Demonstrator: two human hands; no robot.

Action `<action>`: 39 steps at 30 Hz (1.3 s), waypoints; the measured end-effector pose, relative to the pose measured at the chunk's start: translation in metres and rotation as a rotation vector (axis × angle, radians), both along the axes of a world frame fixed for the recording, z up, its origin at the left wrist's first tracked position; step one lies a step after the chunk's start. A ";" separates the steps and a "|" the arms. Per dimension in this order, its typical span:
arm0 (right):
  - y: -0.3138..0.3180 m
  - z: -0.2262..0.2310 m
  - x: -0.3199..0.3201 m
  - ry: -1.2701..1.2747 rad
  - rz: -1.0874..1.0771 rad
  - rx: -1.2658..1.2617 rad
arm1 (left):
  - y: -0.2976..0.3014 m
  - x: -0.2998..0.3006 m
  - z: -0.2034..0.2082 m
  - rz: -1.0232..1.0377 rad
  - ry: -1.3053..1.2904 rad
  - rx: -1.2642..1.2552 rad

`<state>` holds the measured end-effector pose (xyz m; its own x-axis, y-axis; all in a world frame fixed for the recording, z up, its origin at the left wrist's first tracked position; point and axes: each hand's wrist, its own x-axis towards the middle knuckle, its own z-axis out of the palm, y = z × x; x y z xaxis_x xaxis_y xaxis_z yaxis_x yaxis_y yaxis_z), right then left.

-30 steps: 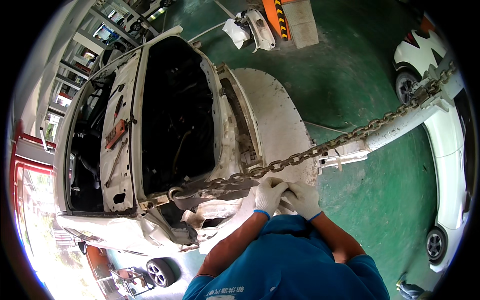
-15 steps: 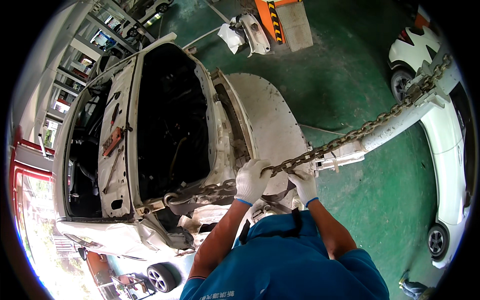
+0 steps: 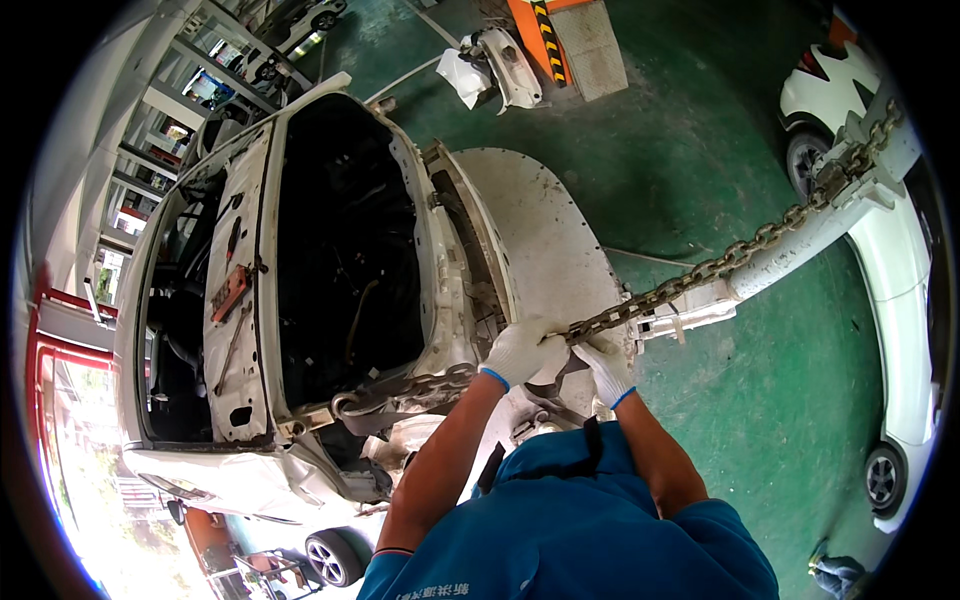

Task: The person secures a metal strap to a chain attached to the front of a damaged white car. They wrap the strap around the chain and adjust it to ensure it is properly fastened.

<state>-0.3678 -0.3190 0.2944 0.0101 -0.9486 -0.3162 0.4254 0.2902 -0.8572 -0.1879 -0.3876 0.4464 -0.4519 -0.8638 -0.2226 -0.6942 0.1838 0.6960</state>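
Note:
A heavy rusty chain [image 3: 700, 273] runs from the steel arm [image 3: 800, 255] at the upper right down to my hands, then on left to a hook [image 3: 348, 407] at the stripped white car body [image 3: 245, 330]. In a white knit glove, my left hand [image 3: 522, 350] is wrapped round the chain. Close beside it on the right, my right hand [image 3: 605, 370], also gloved, closes on the chain from below. The links between and under my hands are partly hidden.
An orange block-shaped tool [image 3: 230, 292] lies on the car's roof strip. A pale round-edged platform [image 3: 545, 220] sits beyond my hands. White cars [image 3: 895, 300] stand at right, removed panels [image 3: 505, 70] at the far side, a wheel [image 3: 333, 557] at lower left.
My left hand has shifted slightly right along the chain, closer to my right hand. The right hand has moved only a little.

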 end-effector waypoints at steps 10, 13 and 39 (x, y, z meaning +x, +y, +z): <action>-0.003 0.019 0.006 -0.235 -0.082 0.010 | -0.001 -0.018 -0.008 0.080 -0.022 -0.017; -0.003 0.020 0.012 -0.355 -0.155 0.054 | -0.001 -0.020 -0.010 0.107 -0.022 -0.007; -0.019 0.023 -0.003 -0.327 -0.093 0.086 | -0.007 -0.049 -0.014 0.151 -0.195 -0.266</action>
<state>-0.3708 -0.3377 0.3172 0.0388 -0.9202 -0.3895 0.7019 0.3025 -0.6449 -0.2369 -0.3943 0.4328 -0.2863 -0.9568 -0.0504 -0.8423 0.2262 0.4892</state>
